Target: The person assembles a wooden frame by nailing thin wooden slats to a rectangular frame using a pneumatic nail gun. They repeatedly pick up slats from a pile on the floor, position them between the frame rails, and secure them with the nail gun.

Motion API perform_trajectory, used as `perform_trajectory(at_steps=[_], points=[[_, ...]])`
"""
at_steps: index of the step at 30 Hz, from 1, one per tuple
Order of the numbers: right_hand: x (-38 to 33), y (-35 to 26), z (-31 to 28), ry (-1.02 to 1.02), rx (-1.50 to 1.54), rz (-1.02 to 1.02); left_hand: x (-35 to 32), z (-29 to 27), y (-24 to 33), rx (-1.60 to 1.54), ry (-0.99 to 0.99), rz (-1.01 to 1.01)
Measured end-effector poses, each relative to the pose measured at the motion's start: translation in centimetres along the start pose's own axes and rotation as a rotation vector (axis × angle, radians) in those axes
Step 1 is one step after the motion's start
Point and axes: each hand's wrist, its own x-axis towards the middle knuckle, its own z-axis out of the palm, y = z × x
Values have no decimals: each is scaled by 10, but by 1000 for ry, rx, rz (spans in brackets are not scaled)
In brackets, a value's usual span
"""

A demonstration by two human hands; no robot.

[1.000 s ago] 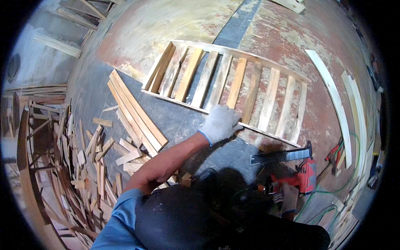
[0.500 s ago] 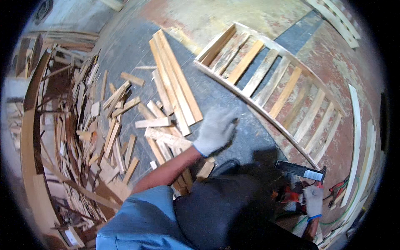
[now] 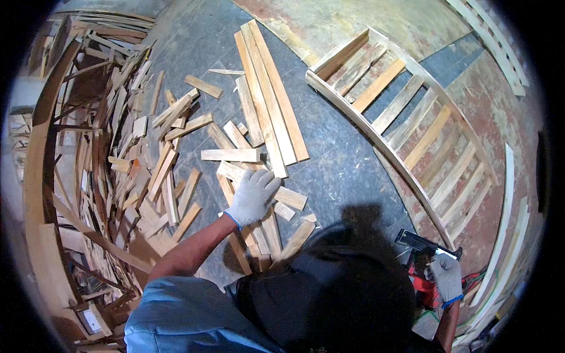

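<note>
My left hand [image 3: 254, 197], in a pale work glove with a blue cuff, is on a short wooden board [image 3: 291, 198] in the pile in front of me. Its fingers bend over the board, whose ends show on both sides of the hand; the thumb is mostly hidden. At the lower right, my gloved right hand [image 3: 447, 277] is closed round the handle of a nail gun [image 3: 421, 240] with a black magazine and red parts. The magazine lies beside the near corner of a slatted wooden frame [image 3: 384, 148].
Three long planks [image 3: 268, 94] lie together beyond the pile. Scrap wood [image 3: 112, 176] is heaped at the left behind a long upright board [image 3: 40, 165]. White strips [image 3: 497, 217] lie at the right, near a green hose. A slatted piece [image 3: 491, 44] is at the far right.
My left hand has moved down and left from above the floor onto the short board. My right hand keeps hold of the nail gun. The whole view has shifted slightly.
</note>
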Motion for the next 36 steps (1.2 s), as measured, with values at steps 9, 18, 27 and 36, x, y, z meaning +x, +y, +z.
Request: perform_trajectory(at_steps=[9, 18, 27, 36], points=[[-9, -16, 7, 27, 85, 11, 6, 11, -9, 58, -73, 46], [-23, -25, 12, 23, 130, -10, 18, -6, 1, -179, -106, -122], [-35, -17, 11, 26, 159, -2, 20, 10, 3, -195, 104, -83], [-38, -36, 20, 32, 48, -40, 9, -2, 0, -185, 318, -32]])
